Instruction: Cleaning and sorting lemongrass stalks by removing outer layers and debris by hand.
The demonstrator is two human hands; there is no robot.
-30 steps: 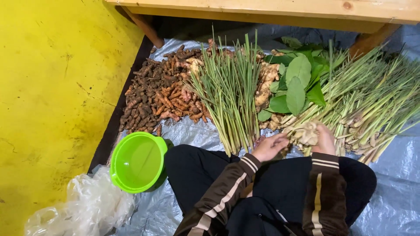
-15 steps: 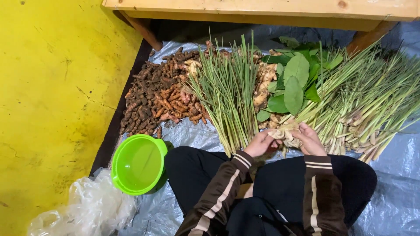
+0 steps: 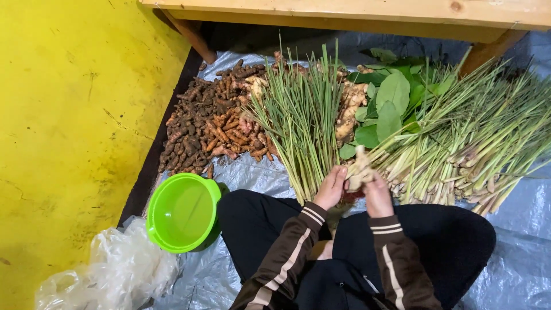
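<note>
A pale ginger root (image 3: pixel 360 170) is gripped by left hand (image 3: pixel 332 186) and right hand (image 3: pixel 377 192), closed; lemongrass (image 3: pixel 301 123) lies at twelve o'clock.

We see a knobbly, matt ginger root (image 3: pixel 360 169); a glossy green plastic bowl (image 3: pixel 182 212); a crinkled, shiny grey plastic sheet (image 3: pixel 516 258); a smooth wooden bench (image 3: pixel 367 11).

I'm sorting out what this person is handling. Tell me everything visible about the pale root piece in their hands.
The pale root piece is a knobbly, cream-beige chunk that looks like ginger, with stubby lobes pointing up. It is held above the person's lap, gripped between the left hand and the right hand, whose fingers cover its lower part. Behind it lie lemongrass stalks and green leaves; whether it touches them cannot be told.
</note>
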